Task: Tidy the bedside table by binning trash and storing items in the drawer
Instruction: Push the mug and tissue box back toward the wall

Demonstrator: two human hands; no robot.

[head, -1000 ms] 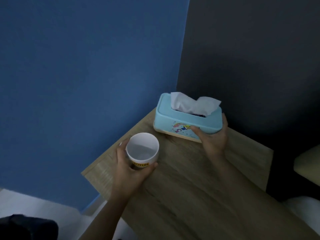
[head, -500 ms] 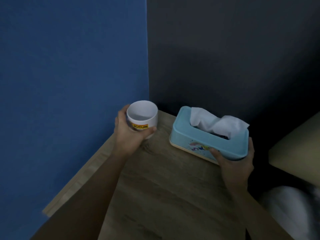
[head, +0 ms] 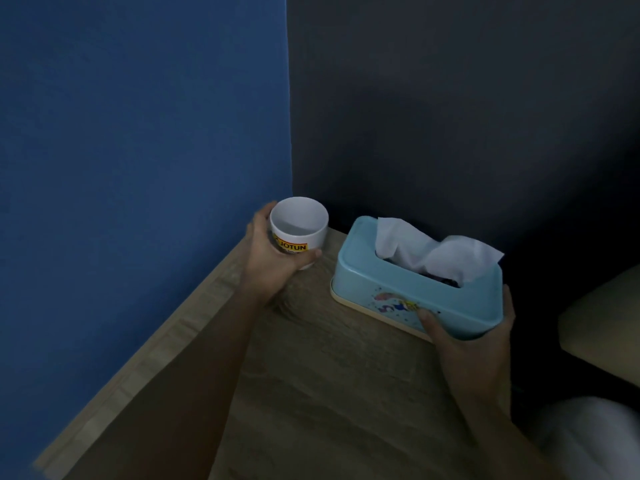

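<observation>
From the head view, dim light falls on a wooden worktop (head: pixel 311 393) pushed into a corner where a blue wall (head: pixel 138 133) meets a dark grey wall (head: pixel 450 98). The left hand (head: pixel 273 258) is wrapped around a white cup (head: pixel 299 226) at the far left corner of the worktop, thumb along the near side under the cup's yellow label and the fingers curled round the back against the blue wall; the cup stands upright, its open mouth showing a pale, seemingly empty inside, and whether its base touches the wood or hangs just above it is hard to make out in this light. Just to the right of the cup, apart from it, a light blue tissue box (head: pixel 408 292) with a cream base rim sits on the worktop along the grey wall, angled so that its near right corner points toward the viewer. A white tissue (head: pixel 433 251) stands crumpled out of the slot in its lid, and a small coloured cartoon print marks its front face. The right hand (head: pixel 474 341) grips that near right end of the box, thumb pressed on the front face beside the print and the fingers reaching round the end. Beyond the right edge of the worktop a beige cushion-like surface (head: pixel 602 334) and something pale and blurred (head: pixel 588 441) show below.
</observation>
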